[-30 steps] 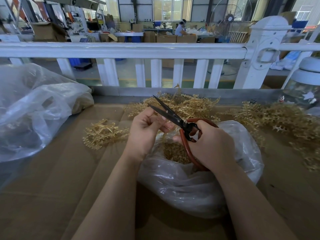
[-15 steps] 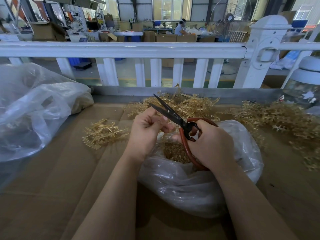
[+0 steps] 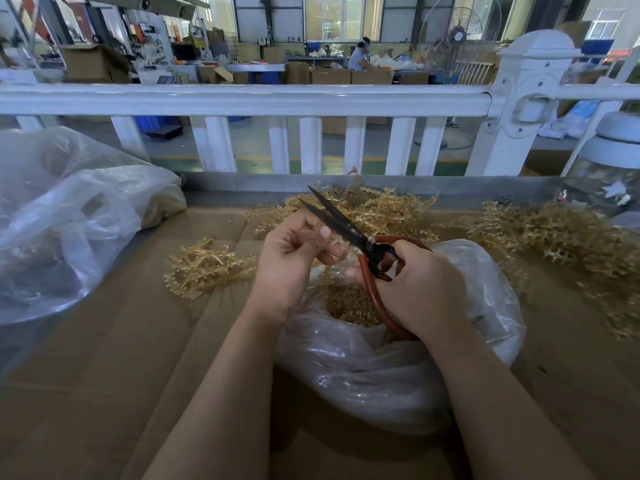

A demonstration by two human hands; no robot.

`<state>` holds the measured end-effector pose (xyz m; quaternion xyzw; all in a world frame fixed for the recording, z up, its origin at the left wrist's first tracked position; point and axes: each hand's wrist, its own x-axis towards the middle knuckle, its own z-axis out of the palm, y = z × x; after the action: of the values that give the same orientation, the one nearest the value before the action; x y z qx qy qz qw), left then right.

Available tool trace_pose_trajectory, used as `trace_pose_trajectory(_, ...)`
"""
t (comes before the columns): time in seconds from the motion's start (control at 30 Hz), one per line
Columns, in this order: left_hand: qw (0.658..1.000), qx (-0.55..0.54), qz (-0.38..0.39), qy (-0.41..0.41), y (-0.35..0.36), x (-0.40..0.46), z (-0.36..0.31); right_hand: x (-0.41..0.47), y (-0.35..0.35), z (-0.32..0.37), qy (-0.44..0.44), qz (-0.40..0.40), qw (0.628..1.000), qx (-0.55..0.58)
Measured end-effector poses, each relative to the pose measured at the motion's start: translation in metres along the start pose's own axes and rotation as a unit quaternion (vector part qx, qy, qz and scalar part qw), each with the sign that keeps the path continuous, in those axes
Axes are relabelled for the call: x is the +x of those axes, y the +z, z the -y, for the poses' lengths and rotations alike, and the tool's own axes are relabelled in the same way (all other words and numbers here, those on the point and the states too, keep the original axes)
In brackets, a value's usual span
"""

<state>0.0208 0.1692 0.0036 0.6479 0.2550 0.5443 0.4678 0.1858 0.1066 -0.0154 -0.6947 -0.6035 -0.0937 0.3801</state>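
Gold sprig (image 3: pixel 333 268) pinched in left hand (image 3: pixel 291 261) fingers, over the open bag (image 3: pixel 381 375) — just left of the scissors (image 3: pixel 346 230) pivot. Blades apart, pointing up-left. Right hand (image 3: pixel 422 289) fingers clamped round the red handles; sprig must go rightward between blades.

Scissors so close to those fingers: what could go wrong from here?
1. The open blades of the scissors, worked by the right hand, lie right beside the fingertips of the left hand, which seems to pinch a golden sprig. A hasty snip could nick a finger.
2. Cut bits might miss the open bag beneath the hands and scatter over the cardboard.
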Motion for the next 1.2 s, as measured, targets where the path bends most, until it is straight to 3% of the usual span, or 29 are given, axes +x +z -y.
trace_pose_trajectory(0.3, 0.999, 0.000, 0.020, -0.041, 0.002, 0.002, 0.009, 0.004, 0.000, -0.001, 0.086, 0.010, 0.984, 0.158)
trace_pose_trajectory(0.57, 0.999, 0.017, 0.042, -0.010, 0.005, 0.002, 0.009, 0.006, 0.000, 0.004, 0.075, 0.103, 0.961, 0.246)
trace_pose_trajectory(0.77, 0.993, 0.058, 0.018, -0.103, 0.000, 0.000, 0.009, 0.009, -0.007, 0.008, 0.153, 0.060, 0.909, 0.383)
trace_pose_trajectory(0.87, 0.981, 0.063, 0.082, -0.166, -0.003, 0.001, 0.007, 0.009, -0.012, 0.011, 0.178, 0.046, 0.890, 0.418)
trace_pose_trajectory(0.97, 0.972, 0.065, 0.146, -0.174, -0.001, 0.000, 0.006, 0.008, -0.018, 0.014, 0.180, 0.039, 0.878, 0.441)
trace_pose_trajectory(1.2, 0.975, -0.079, 0.087, -0.187, -0.007, 0.002, 0.009, 0.006, -0.025, 0.019, 0.191, 0.048, 0.838, 0.509)
